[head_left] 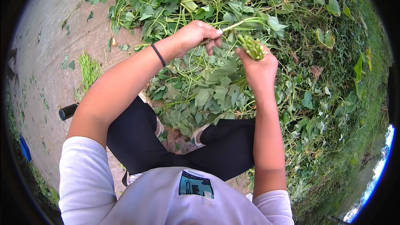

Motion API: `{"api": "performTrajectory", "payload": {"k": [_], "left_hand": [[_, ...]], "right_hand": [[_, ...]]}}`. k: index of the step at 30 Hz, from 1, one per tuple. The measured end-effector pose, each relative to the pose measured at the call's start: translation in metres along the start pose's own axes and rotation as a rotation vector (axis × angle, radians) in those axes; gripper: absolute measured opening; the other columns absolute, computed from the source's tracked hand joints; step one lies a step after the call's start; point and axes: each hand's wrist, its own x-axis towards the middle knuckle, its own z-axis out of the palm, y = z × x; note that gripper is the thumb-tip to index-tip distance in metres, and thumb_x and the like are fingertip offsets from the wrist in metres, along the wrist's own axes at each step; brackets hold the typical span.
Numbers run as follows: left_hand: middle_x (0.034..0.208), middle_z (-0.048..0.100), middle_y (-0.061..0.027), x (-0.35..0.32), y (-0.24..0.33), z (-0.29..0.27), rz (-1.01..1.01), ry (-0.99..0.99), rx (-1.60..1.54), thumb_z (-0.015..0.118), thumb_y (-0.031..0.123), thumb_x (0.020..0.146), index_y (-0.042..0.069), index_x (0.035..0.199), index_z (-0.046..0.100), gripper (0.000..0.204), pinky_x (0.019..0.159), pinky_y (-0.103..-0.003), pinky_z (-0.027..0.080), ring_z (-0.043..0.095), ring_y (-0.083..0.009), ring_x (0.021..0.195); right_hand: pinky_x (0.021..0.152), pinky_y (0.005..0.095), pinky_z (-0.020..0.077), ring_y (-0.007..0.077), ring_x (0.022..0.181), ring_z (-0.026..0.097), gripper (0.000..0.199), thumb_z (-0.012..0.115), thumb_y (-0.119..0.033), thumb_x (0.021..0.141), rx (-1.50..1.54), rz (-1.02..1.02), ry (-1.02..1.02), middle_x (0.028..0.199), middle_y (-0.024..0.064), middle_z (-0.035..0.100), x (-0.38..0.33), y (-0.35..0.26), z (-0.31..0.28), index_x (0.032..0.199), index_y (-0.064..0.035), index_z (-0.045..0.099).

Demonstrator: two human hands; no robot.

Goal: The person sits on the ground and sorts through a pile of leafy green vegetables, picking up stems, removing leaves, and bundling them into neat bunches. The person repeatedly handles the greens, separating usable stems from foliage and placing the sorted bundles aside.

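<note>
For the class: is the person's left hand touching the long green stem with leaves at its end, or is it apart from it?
Touching. The head view shows the left hand closed around the green stem, which sticks out past its fingers toward the bundle of stems in the right hand.

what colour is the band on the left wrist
Black: a thin band around the left wrist, clearest in the head view.

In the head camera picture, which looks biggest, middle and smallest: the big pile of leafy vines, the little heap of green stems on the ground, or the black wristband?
1. Pile of leafy vines
2. Heap of green stems
3. Black wristband, though it is nearer the camera
</note>
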Motion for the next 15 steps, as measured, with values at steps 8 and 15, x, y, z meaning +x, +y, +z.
{"api": "performTrajectory", "payload": {"k": [8, 15], "left_hand": [[0.063, 0.061, -0.0015, -0.005, 0.021, 0.009, 0.083, -0.164, 0.173, 0.060, 0.036, 0.089, 0.003, 0.091, 0.069, 0.034, 0.070, -0.026, 0.046, 0.057, -0.0103, 0.065], [0.076, 0.068, -0.0072, -0.005, 0.013, 0.022, 0.296, 0.216, 0.454, 0.063, 0.029, 0.086, 0.003, 0.091, 0.071, 0.028, 0.066, -0.031, 0.050, 0.063, -0.0149, 0.066]], "right_hand": [[0.067, 0.0257, 0.0485, 0.0112, 0.073, 0.062, 0.018, 0.072, -0.007, 0.077, 0.019, -0.097, 0.097, 0.087, 0.0091, 0.068, 0.010, 0.011, -0.001, 0.094, -0.0018, 0.069], [0.060, 0.0284, 0.0484, 0.0107, 0.060, 0.061, 0.023, 0.073, -0.023, 0.076, -0.015, 0.146, -0.187, 0.069, 0.0077, 0.068, -0.008, 0.006, 0.022, 0.090, -0.0048, 0.070]]}}
